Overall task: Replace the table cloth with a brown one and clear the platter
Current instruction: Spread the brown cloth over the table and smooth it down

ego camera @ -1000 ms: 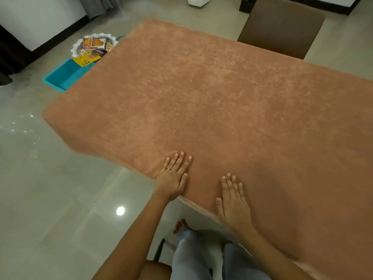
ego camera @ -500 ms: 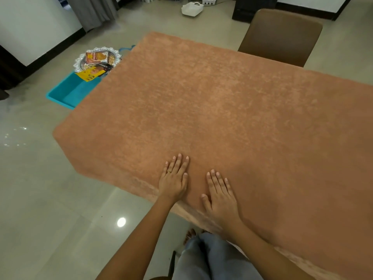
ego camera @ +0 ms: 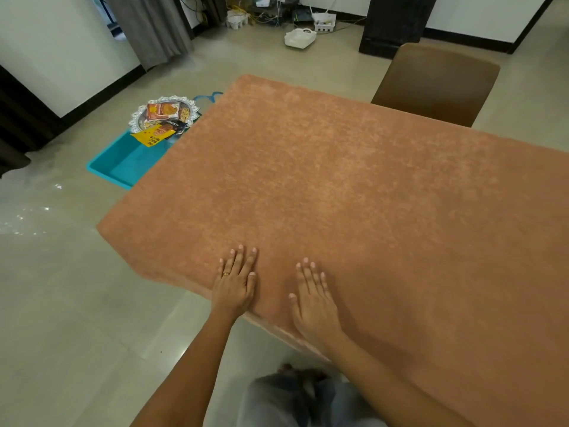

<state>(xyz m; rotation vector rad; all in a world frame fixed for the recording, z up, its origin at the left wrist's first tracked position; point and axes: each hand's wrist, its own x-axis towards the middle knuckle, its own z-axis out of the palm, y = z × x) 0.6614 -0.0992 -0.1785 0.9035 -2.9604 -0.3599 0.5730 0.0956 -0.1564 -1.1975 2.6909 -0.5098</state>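
Note:
A brown table cloth [ego camera: 338, 186] covers the whole table and hangs over its edges. My left hand [ego camera: 235, 280] lies flat on the cloth near the front edge, fingers straight. My right hand [ego camera: 312, 298] lies flat on the cloth just to its right, fingers spread. A silver platter [ego camera: 138, 117] with a scalloped rim stands beyond the table's far left corner. It holds orange, yellow and black snack packets [ego camera: 163, 118]. The table's edge hides part of the platter.
A teal tray [ego camera: 123, 161] lies under the platter, partly under the table's left side. A brown chair [ego camera: 437, 81] stands at the far side. Cables, a white box [ego camera: 300, 37] and a dark cabinet [ego camera: 397, 23] line the back wall. My legs are below the front edge.
The view has tilted up, so more of the room's back shows. My right hand has slid forward and to the left, closer to my left hand. Both palms stay flat on the cloth.

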